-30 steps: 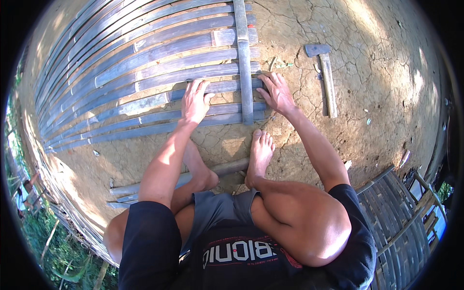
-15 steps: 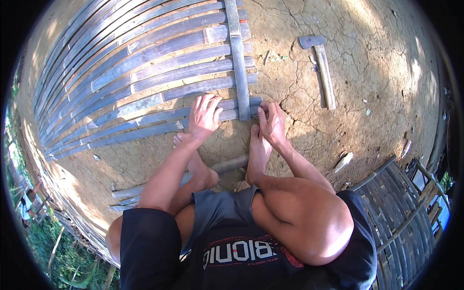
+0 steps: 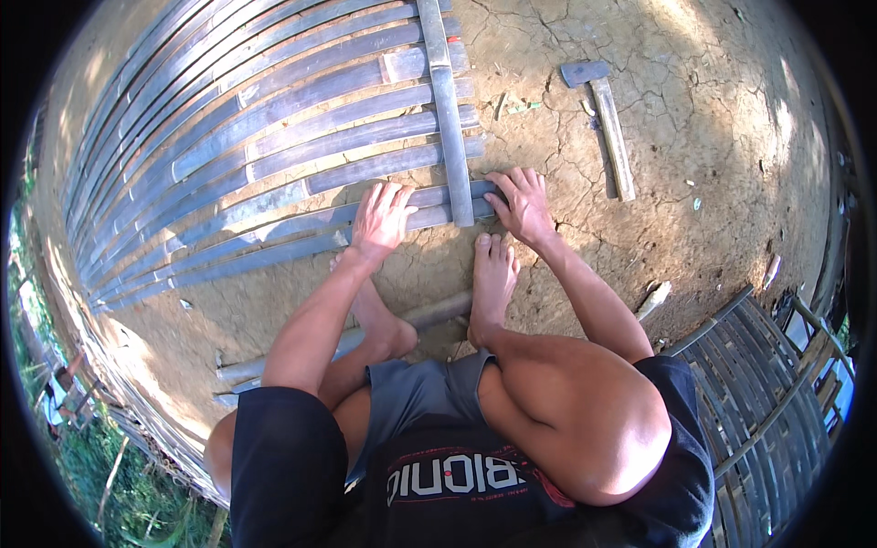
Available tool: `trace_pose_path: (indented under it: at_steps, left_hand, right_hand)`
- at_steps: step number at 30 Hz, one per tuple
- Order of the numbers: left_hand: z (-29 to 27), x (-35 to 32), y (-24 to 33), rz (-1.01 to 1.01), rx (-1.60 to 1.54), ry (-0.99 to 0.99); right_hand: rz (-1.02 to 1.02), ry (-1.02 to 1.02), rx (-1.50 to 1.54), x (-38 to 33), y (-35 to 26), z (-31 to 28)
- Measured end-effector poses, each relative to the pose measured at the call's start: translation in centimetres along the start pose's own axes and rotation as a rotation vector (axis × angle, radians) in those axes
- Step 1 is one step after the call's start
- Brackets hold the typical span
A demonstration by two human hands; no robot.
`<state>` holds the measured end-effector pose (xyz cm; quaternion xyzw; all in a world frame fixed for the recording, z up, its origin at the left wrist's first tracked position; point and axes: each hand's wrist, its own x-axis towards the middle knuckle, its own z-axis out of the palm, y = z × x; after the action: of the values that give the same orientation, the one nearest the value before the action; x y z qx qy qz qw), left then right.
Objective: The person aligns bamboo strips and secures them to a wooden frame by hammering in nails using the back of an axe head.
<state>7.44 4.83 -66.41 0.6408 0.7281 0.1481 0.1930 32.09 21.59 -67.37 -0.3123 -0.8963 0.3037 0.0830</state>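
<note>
Long split-bamboo slats [image 3: 274, 164] lie side by side on the ground, stretching left and fanning out in the fisheye view. A bamboo crosspiece [image 3: 448, 100] lies across them near their right ends. My left hand [image 3: 382, 217] bends its fingers over the two nearest slats [image 3: 431, 206], just left of the crosspiece. What the fingertips touch underneath is hidden. My right hand [image 3: 525, 208] is at the right ends of these slats, fingers spread, its thumb side touching them.
A hatchet [image 3: 614, 137] with a wooden handle lies on the cracked earth to the right. Beside my feet rests a bamboo pole [image 3: 440, 310]. A pale wood piece [image 3: 654, 300] lies near another slatted bamboo panel [image 3: 749, 393] at lower right. Greenery [image 3: 146, 493] fills the lower left.
My right hand has loosened from the slat ends; its fingers have spread and reach slightly farther forward. My left hand stays over the slats, almost unmoved.
</note>
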Motion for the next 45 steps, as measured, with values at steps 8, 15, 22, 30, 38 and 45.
trace_pose_path:
  at_steps: [8,15,22,30,38,45]
  left_hand:
    - [0.1,0.6,-0.7,0.015,0.039,0.085]
    - [0.2,0.8,-1.1,-0.017,0.048,0.097]
    - [0.2,0.7,-0.7,-0.061,0.056,0.085]
    - [0.0,-2.8,0.8,0.005,-0.041,0.044]
    - [0.4,-2.9,0.1,-0.005,-0.026,-0.008]
    - [0.0,-2.6,0.3,-0.054,-0.035,-0.018]
  right_hand:
    - [-0.077,0.026,-0.046,1.5,0.6,0.5]
    - [-0.096,-0.028,-0.060,2.4,0.8,0.5]
    - [-0.119,-0.012,-0.043,2.3,1.1,0.3]
    - [-0.061,-0.122,0.019,-2.5,-0.7,-0.7]
    - [-0.096,-0.074,0.096,-1.6,0.4,0.1]
    - [-0.088,-0.055,0.104,-1.2,0.3,0.4]
